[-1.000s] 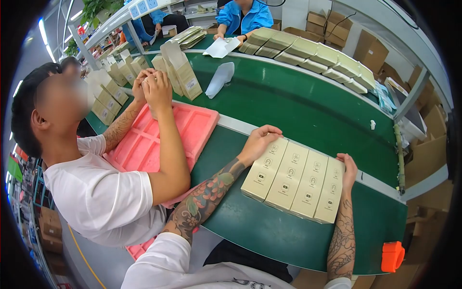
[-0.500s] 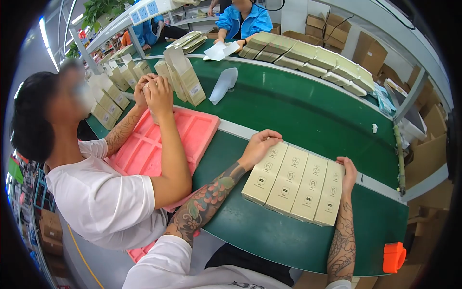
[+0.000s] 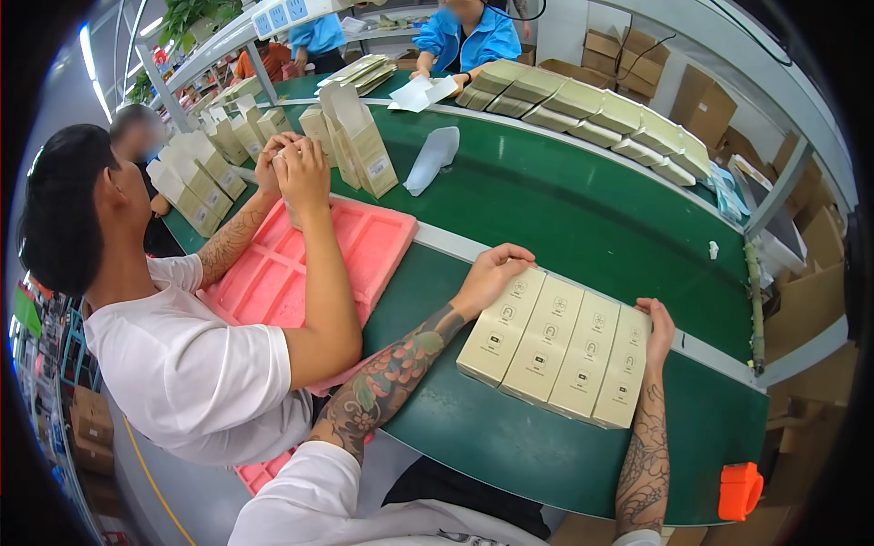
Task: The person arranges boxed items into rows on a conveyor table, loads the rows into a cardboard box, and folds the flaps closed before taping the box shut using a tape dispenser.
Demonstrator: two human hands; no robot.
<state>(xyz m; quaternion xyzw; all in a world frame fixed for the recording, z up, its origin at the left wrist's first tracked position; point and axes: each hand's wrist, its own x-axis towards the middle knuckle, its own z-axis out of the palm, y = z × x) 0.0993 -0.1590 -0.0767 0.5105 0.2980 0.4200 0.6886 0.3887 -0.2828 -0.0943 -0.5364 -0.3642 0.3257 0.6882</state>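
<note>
Several cream boxes [image 3: 555,350] with small printed icons lie side by side in a row on the green table in front of me. My left hand [image 3: 496,276] rests at the upper left corner of the row, fingers bent round that end. At the opposite end, my right hand [image 3: 657,326] presses against the side of the last box, its fingers at the top corner. The row sits between both hands, which grip it from its two ends.
A co-worker [image 3: 182,346] at my left holds both hands over a pink foam tray [image 3: 382,238]. Upright cream boxes [image 3: 364,150] and a pale plastic piece [image 3: 432,161] stand or lie on the green belt. Stacked packs [image 3: 583,100] line the far side. An orange tape dispenser [image 3: 739,491] is lower right.
The upright boxes, the pale plastic piece and a small white scrap on the belt have shifted slightly to the right. The co-worker's head has turned. My hands and the row look nearly unchanged.
</note>
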